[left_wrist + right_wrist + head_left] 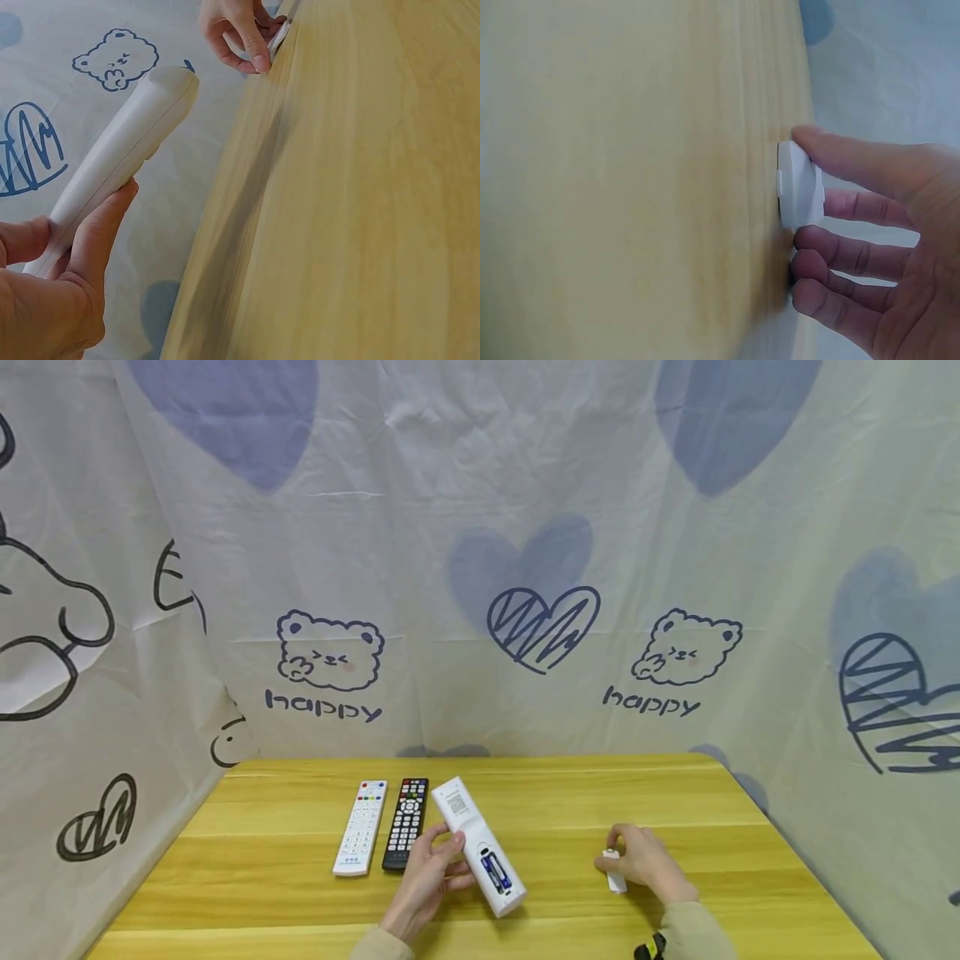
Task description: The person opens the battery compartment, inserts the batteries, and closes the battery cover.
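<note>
My left hand [427, 878] grips a white remote control [467, 831], its back turned up and its battery compartment uncovered. Two batteries [496, 872] with dark blue wrappers lie side by side in that compartment. In the left wrist view the remote [124, 142] is seen from the side, raised off the table, with thumb and fingers round it. Over to the right, my right hand [645, 860] pinches a small white battery cover [614, 872] between thumb and fingers. The right wrist view shows the cover [799, 185] close to the tabletop, small tabs on its edges.
Left of the held remote, a black remote [406, 823] and another white remote [361, 828] lie face up on the wooden table [247, 852]. A cloth [442, 468] printed with hearts and bears hangs behind and at both sides.
</note>
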`<control>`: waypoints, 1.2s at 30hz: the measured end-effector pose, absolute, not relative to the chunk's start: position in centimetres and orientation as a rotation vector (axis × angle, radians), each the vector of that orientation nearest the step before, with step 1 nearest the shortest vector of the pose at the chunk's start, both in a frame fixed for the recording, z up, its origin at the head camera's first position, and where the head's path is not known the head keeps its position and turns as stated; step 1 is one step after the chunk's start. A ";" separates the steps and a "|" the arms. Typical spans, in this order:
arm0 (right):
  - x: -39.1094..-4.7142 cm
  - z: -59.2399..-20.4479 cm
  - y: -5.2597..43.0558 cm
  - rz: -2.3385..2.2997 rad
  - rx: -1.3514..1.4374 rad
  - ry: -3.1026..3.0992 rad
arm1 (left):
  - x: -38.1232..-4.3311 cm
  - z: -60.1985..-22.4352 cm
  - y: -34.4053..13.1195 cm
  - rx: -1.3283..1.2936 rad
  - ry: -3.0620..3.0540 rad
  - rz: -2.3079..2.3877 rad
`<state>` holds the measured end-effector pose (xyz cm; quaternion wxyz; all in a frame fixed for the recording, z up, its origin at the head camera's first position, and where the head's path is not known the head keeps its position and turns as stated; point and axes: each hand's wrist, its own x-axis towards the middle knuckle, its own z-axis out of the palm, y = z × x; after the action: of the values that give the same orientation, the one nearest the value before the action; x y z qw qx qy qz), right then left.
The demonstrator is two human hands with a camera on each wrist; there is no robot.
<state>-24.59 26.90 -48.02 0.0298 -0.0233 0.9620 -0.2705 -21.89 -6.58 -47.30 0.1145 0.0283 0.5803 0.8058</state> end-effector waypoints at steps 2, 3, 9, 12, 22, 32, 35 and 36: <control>-24.7 -48.0 26.9 -0.824 -0.075 2.970 | -21.9 -47.2 -6.6 0.084 1.698 2.364; -24.7 -47.9 26.9 -0.820 -0.077 2.973 | -21.9 -47.2 -6.6 0.085 1.698 2.365; -24.7 -47.9 26.5 -0.851 -0.069 3.023 | -21.9 -47.3 -6.6 0.086 1.703 2.365; -24.5 -47.9 25.9 -0.913 -0.090 3.075 | -21.9 -47.3 -6.6 0.081 1.710 2.362; -23.6 -47.0 22.5 -1.196 -0.136 3.111 | -22.0 -47.5 -6.4 0.080 1.710 2.367; -23.3 -46.3 19.4 -1.635 -0.199 2.919 | -22.0 -47.5 -6.2 0.027 1.699 2.401; -23.3 -46.2 18.7 -1.705 -0.240 2.883 | -22.0 -47.5 -6.2 0.018 1.702 2.403; -23.2 -46.2 18.4 -1.721 -0.259 2.876 | -22.0 -47.6 -6.2 0.015 1.703 2.403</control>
<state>-23.22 18.42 -46.19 -0.1097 -0.0765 0.8503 -0.5090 -21.96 -6.19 -47.56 0.0979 0.0049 0.5754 0.8120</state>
